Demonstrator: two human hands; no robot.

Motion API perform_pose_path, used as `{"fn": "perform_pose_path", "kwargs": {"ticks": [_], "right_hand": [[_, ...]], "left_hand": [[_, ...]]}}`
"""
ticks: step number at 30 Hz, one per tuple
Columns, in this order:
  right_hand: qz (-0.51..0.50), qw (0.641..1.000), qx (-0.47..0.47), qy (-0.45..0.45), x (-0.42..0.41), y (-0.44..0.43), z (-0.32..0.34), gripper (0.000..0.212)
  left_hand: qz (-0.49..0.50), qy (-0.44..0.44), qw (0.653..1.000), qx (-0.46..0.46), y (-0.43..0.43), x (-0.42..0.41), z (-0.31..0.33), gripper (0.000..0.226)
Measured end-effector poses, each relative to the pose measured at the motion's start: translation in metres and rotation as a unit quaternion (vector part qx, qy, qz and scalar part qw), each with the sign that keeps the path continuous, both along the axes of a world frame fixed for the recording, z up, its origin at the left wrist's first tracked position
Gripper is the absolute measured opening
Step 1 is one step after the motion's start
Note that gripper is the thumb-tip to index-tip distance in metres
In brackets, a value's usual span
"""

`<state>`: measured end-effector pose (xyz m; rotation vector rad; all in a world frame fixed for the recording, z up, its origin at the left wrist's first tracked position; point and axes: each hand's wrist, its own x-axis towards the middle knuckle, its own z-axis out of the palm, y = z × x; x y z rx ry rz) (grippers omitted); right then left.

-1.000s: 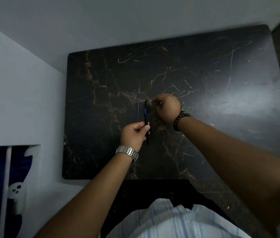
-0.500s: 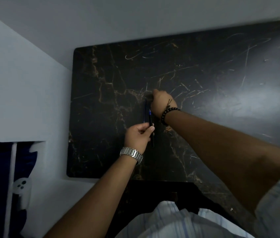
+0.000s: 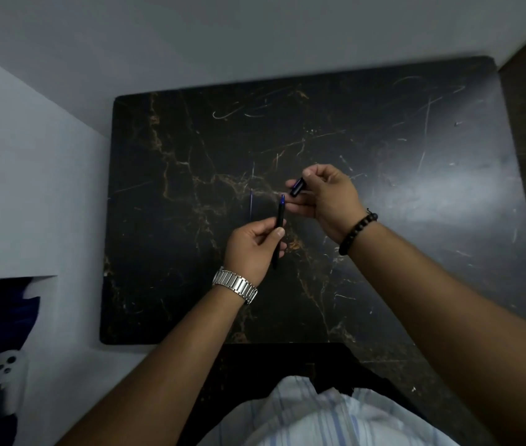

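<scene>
Black gold-veined marble tabletop (image 3: 384,284) between pale walls, dimly lit. Nearest, left hand (image 3: 252,246) over its middle, thumb and curled fingers pinching a slim black plastic pen barrel (image 3: 279,220), blue end pointing far. Just beyond, to the right, right hand (image 3: 332,197) pinching a short dark blue pen cap (image 3: 298,187) between thumb and forefinger, near the barrel's end but apart. Farther left, thin blue ink refill (image 3: 251,204) flat on the marble. Pen seemingly in pieces, mid-assembly; next, probably lining cap up with barrel.
</scene>
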<state>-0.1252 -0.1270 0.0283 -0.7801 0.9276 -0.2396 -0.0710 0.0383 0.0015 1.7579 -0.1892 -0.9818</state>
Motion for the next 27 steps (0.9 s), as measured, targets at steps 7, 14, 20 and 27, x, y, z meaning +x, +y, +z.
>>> {"fn": "perform_pose_path", "kwargs": {"ticks": [7, 14, 20, 27], "right_hand": [[0.038, 0.995, -0.087, 0.017, -0.008, -0.005, 0.02, 0.005], [0.089, 0.982, -0.164, 0.035, -0.012, -0.001, 0.018, 0.005], [0.157, 0.959, -0.229, 0.047, -0.014, 0.002, 0.011, 0.008], [0.181, 0.965, -0.188, 0.013, -0.022, 0.009, 0.006, 0.011]], "left_hand": [[-0.02, -0.015, 1.0, 0.005, -0.005, -0.007, 0.003, 0.026], [-0.022, -0.017, 0.999, 0.015, -0.004, -0.012, 0.006, 0.023], [-0.013, -0.017, 1.0, 0.023, -0.005, -0.015, 0.01, 0.026], [0.052, 0.07, 0.996, 0.02, -0.009, -0.018, 0.015, 0.014]]}}
